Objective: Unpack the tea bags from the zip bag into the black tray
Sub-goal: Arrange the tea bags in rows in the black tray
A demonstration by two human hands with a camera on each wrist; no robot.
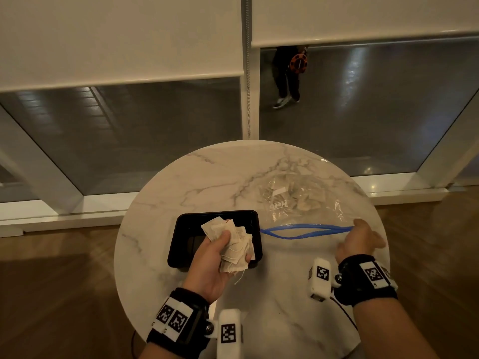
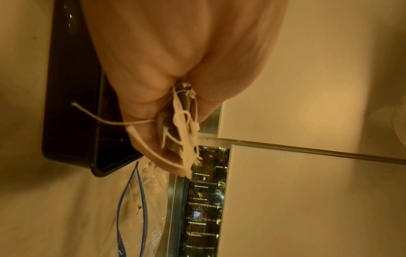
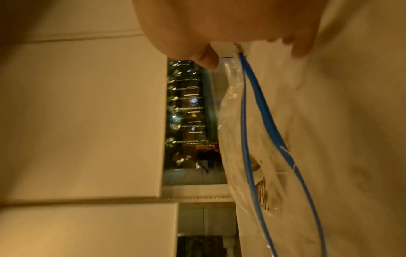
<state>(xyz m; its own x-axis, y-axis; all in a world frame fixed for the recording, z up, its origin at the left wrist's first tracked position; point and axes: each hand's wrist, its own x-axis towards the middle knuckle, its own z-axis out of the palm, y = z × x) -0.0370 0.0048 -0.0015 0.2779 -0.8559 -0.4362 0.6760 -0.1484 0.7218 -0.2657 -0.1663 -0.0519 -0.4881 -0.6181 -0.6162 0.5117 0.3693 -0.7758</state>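
L hand (image 1: 216, 257): fingers curled round tea bags (image 1: 233, 244), held directly over black tray (image 1: 186, 229); R hand (image 1: 359, 240) pinches zip bag (image 1: 300, 203) rim at right.

Clear plastic zip bag (image 1: 298, 200), blue seal open, flat at right, pale paper tea bags (image 1: 305, 196) inside. Rectangular black tray (image 1: 181, 239) left, touching. Bunch of tea bags (image 1: 233, 244) above tray.

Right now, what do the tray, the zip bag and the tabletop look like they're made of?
Black tray: likely plastic, glossy, with highlights along its rim. Zip bag: thin clear plastic film, crinkled and see-through, with a blue zip strip. Table: marble or a marble-look surface, white with grey veins, smooth sheen; which one, the pictures cannot settle.
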